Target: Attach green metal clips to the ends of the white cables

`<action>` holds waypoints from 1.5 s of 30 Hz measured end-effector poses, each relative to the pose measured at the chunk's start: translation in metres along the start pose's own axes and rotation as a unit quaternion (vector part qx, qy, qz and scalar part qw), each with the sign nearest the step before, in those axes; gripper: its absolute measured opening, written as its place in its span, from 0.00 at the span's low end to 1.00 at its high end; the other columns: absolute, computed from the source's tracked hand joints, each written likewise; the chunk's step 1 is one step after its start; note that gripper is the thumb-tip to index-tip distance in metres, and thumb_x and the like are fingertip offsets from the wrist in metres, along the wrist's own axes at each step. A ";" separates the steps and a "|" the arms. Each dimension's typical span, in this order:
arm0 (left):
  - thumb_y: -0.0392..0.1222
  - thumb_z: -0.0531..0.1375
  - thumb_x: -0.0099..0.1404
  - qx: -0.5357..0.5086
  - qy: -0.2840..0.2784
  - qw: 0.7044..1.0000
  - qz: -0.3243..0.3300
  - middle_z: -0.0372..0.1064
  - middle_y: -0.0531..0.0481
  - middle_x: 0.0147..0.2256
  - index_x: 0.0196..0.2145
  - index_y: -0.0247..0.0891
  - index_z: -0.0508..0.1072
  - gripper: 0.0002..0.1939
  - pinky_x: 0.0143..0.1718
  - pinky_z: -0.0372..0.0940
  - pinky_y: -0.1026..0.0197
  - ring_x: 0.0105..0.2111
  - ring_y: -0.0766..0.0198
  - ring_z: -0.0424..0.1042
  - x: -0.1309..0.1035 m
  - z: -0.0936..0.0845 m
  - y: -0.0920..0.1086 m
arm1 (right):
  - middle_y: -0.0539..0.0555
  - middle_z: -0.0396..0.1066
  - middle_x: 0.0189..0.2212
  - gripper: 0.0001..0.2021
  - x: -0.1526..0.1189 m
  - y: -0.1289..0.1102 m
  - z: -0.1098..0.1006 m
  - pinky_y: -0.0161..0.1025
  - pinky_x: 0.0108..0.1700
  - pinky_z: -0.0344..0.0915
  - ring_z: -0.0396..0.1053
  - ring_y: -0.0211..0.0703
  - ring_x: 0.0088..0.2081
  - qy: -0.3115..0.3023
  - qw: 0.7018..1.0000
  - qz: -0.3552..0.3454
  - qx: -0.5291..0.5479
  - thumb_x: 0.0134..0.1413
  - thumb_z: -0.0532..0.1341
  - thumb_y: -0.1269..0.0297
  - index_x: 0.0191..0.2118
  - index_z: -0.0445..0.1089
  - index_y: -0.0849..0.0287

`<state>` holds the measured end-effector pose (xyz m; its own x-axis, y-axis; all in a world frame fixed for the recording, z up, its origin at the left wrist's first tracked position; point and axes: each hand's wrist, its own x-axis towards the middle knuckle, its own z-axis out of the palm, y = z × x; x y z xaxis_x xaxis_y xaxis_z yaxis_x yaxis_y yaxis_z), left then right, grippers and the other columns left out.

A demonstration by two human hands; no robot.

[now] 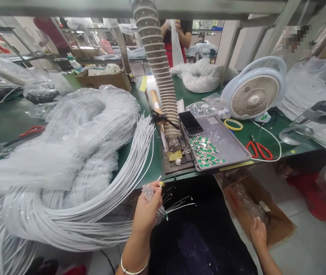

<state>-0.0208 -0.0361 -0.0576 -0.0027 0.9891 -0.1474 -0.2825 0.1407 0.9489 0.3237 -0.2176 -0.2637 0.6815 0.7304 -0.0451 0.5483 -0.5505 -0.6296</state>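
My left hand (148, 210) is closed around a bundle of thin white cables (141, 225) near the front edge of the bench. Several cable ends (181, 204) with small green and metal tips stick out beyond it over the dark lap. Small clear plastic pieces (147, 191) show at its back, and a small yellow bit (162, 184) is at the thumb tip. Low on the right, my right hand (259, 232) has its fingers pressed together over a cardboard box (283, 227) with clear plastic bags (247, 200) inside. What those fingers hold, if anything, is too small to make out.
A large plastic-wrapped coil of cables (94, 110) lies on the left. Ahead are a ribbed duct (161, 68), a tray (231, 143) with small green-and-metal connectors (205, 152), a phone (191, 123), yellow tape (233, 125), red-handled scissors (259, 149) and a fan (254, 91). A person stands behind.
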 end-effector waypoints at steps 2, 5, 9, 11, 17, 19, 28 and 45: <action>0.41 0.65 0.51 -0.001 0.006 1.000 0.000 0.63 0.54 0.27 0.21 0.33 0.64 0.13 0.15 0.46 0.72 0.14 0.82 0.51 0.000 0.001 -0.001 | 0.53 0.70 0.37 0.16 0.011 -0.013 0.009 0.44 0.41 0.69 0.70 0.41 0.37 -0.001 1.000 0.001 0.018 0.59 0.54 0.53 0.41 0.67 0.62; 0.42 0.65 0.49 -0.004 0.011 1.000 -0.001 0.62 0.54 0.25 0.20 0.33 0.64 0.14 0.14 0.46 0.72 0.14 0.81 0.51 0.000 0.002 -0.002 | 0.56 0.72 0.26 0.28 0.019 -0.045 0.019 0.42 0.30 0.70 0.71 0.44 0.27 -0.062 0.995 -0.050 0.065 0.58 0.44 0.42 0.31 0.69 0.61; 0.43 0.66 0.49 -0.012 0.007 1.000 -0.005 0.63 0.53 0.28 0.21 0.33 0.63 0.15 0.14 0.46 0.72 0.13 0.82 0.50 -0.003 0.003 -0.004 | 0.56 0.73 0.26 0.25 0.015 -0.095 0.023 0.37 0.27 0.70 0.70 0.40 0.24 -0.171 0.968 -0.150 0.107 0.58 0.46 0.46 0.36 0.70 0.61; 0.43 0.65 0.50 -0.018 0.000 1.000 -0.007 0.64 0.52 0.31 0.22 0.33 0.64 0.14 0.14 0.46 0.71 0.13 0.83 0.51 -0.004 0.003 -0.005 | 0.56 0.73 0.28 0.21 0.011 -0.118 0.027 0.37 0.28 0.70 0.70 0.39 0.26 -0.223 0.947 -0.207 0.105 0.59 0.46 0.51 0.37 0.71 0.60; 0.41 0.65 0.50 -0.025 -0.010 0.999 -0.017 0.62 0.55 0.23 0.23 0.34 0.65 0.12 0.15 0.47 0.71 0.15 0.78 0.54 -0.011 0.004 -0.010 | 0.56 0.73 0.35 0.14 0.005 -0.168 0.055 0.41 0.44 0.68 0.70 0.41 0.38 -0.342 0.869 -0.354 0.055 0.60 0.48 0.65 0.38 0.71 0.58; 0.41 0.65 0.50 -0.026 -0.013 0.999 -0.021 0.58 0.58 0.19 0.25 0.34 0.66 0.11 0.15 0.47 0.71 0.15 0.77 0.53 -0.013 0.004 -0.010 | 0.56 0.73 0.37 0.12 0.006 -0.178 0.067 0.43 0.47 0.67 0.70 0.42 0.41 -0.371 0.848 -0.379 0.023 0.59 0.50 0.68 0.38 0.72 0.58; 0.40 0.64 0.52 -0.036 -0.023 0.999 -0.020 0.63 0.52 0.28 0.24 0.34 0.66 0.10 0.15 0.47 0.71 0.16 0.78 0.54 -0.017 -0.001 -0.009 | 0.55 0.68 0.47 0.12 0.022 -0.194 0.100 0.48 0.48 0.67 0.68 0.43 0.46 -0.407 0.817 -0.394 -0.107 0.60 0.56 0.60 0.47 0.67 0.59; 0.40 0.62 0.55 -0.039 -0.041 0.998 -0.041 0.64 0.50 0.36 0.25 0.33 0.67 0.08 0.15 0.47 0.69 0.15 0.81 0.53 -0.020 -0.004 -0.011 | 0.55 0.68 0.46 0.13 0.012 -0.197 0.097 0.47 0.46 0.68 0.69 0.43 0.44 -0.498 0.732 -0.427 -0.185 0.59 0.57 0.60 0.47 0.66 0.60</action>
<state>-0.0216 -0.0577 -0.0660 0.1020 0.9749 -0.1978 -0.3529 0.2214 0.9091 0.1770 -0.0609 -0.2150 -0.5756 0.7034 -0.4171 0.7880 0.3406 -0.5129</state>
